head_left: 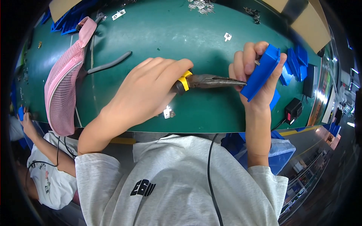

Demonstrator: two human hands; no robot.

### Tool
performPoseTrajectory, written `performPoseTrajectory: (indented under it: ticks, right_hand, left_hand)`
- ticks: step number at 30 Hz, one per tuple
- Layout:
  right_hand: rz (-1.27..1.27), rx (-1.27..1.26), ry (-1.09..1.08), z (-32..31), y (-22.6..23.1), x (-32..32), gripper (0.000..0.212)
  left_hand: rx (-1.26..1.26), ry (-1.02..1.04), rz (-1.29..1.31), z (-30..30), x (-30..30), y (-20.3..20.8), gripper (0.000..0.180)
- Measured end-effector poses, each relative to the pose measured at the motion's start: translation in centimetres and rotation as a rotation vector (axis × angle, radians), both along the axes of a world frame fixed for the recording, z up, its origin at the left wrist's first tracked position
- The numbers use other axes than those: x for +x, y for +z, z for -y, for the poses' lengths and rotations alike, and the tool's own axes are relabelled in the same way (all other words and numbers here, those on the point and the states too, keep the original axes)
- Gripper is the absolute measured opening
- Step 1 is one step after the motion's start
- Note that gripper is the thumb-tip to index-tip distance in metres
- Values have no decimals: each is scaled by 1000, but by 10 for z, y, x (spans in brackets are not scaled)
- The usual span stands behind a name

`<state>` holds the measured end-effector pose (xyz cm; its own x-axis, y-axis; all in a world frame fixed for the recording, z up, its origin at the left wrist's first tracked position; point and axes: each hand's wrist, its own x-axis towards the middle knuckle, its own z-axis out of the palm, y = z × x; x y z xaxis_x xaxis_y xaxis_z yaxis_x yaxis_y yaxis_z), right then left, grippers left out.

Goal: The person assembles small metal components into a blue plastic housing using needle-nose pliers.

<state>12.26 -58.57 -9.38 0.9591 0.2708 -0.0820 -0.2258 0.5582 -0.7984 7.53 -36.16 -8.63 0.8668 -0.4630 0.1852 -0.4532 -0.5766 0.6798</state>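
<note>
My left hand [147,86] is closed round the yellow-and-black handles of long-nose pliers [215,81]. The pliers' jaws point right, and their tips meet the lower left edge of a blue plastic housing [262,71]. My right hand [246,64] holds this housing tilted above the table, fingers on its left side and thumb on its right. A small metal piece [257,62] shows at the housing's left side, by my fingertips. Whether the jaws grip anything at their tips, I cannot tell.
On the green table [151,37] lie a pink mesh pouch [64,86], a grey curved rod [111,63], small metal plates [167,112] and a heap of metal pieces [201,5]. Blue housings [298,62] and a black power adapter [293,110] are at right. A co-worker [52,173] sits at left.
</note>
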Motion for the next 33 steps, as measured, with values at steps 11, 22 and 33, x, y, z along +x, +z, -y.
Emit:
performPoseTrajectory:
  ticks: [11, 22, 33]
  right_hand:
    - [-1, -167, 19, 0, 4, -3, 61]
    - [-30, -52, 20, -2, 1, -4, 61]
    - [49, -171, 102, -1, 4, -7, 54]
  left_hand:
    - [-52, -43, -39, 1, 1, -2, 50]
    - [-81, -60, -91, 0, 3, -1, 44]
    - [-127, -26, -114, -4, 3, -8, 52]
